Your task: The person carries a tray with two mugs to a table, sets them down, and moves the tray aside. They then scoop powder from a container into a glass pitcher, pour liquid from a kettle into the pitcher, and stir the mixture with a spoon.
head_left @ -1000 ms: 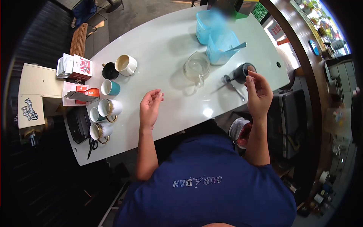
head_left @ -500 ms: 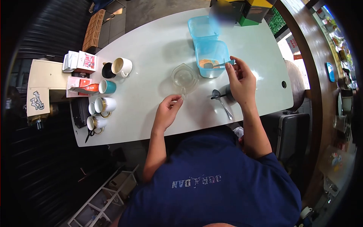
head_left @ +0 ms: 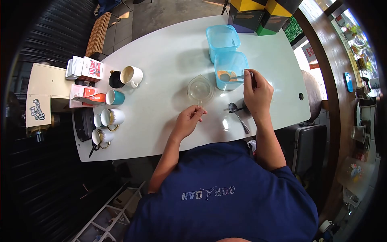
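Note:
My left hand point(head_left: 188, 122) has its fingers closed around the handle of a clear glass jug point(head_left: 200, 88), which stands on the table. Between the fingers of my right hand point(head_left: 257, 92) is a spoon point(head_left: 236, 77), its bowl down inside the nearer blue plastic container point(head_left: 231, 60). Orange-brown powder point(head_left: 223, 74) lies in the bottom of that container. A second blue container point(head_left: 223, 36) adjoins its far side. Close by my right wrist, another metal spoon point(head_left: 242, 120) and a dark cup, partly hidden, rest on the table.
To the left stand a cream mug point(head_left: 131, 76), a teal cup point(head_left: 115, 97) and white-and-gold cups point(head_left: 113, 117). Behind them are paper packets point(head_left: 91, 68) and a tan machine point(head_left: 45, 86). Black and yellow boxes point(head_left: 244, 19) occupy the far right corner of the white table point(head_left: 161, 52).
My left hand has closed more fully on the jug's handle. My right hand stays at the container with the spoon. The whole view has shifted slightly.

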Tool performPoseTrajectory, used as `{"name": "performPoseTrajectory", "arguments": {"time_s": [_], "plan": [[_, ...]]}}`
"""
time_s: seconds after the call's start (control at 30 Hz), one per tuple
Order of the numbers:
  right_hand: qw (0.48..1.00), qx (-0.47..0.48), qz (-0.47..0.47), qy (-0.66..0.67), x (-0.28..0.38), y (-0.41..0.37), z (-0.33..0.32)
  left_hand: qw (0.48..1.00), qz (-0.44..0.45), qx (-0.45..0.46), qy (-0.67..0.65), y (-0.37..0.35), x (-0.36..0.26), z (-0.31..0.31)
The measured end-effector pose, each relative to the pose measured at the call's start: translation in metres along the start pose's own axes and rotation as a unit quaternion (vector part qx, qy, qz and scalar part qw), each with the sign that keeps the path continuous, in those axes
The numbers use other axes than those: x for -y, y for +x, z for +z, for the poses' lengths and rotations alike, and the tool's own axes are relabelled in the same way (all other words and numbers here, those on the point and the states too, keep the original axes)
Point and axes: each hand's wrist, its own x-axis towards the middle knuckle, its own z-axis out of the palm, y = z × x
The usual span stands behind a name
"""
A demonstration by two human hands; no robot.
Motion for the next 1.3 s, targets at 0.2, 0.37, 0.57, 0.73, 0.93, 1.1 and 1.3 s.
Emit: {"name": "performPoseTrajectory", "arguments": {"time_s": [0.2, 0.37, 0.57, 0.73, 0.93, 1.1, 1.3], "plan": [[0.999, -0.018, 0.038, 0.005, 0.000, -0.002, 0.001, 0.999, -0.012, 0.039, -0.027, 0.001, 0.003, -0.005], [0.996, -0.044, 0.075, 0.023, 0.004, -0.001, -0.005, 0.997, 0.035, 0.033, -0.053, 0.002, 0.013, -0.012], [0.995, -0.073, 0.069, 0.016, 0.006, 0.001, -0.015, 0.995, 0.070, -0.024, -0.069, 0.008, 0.018, -0.016], [0.985, -0.111, 0.097, 0.087, 0.010, 0.001, -0.027, 0.994, 0.067, -0.056, -0.068, 0.005, 0.008, -0.022], [0.965, -0.162, 0.089, 0.183, 0.021, 0.005, -0.048, 0.989, 0.096, -0.097, -0.057, -0.005, -0.014, -0.034], [0.957, -0.161, 0.039, 0.237, 0.044, 0.002, -0.056, 0.985, 0.111, -0.122, -0.049, -0.010, -0.030, -0.041], [0.943, -0.122, 0.071, 0.301, 0.065, -0.017, -0.042, 0.983, 0.115, -0.114, -0.083, -0.016, -0.041, -0.042]]}}
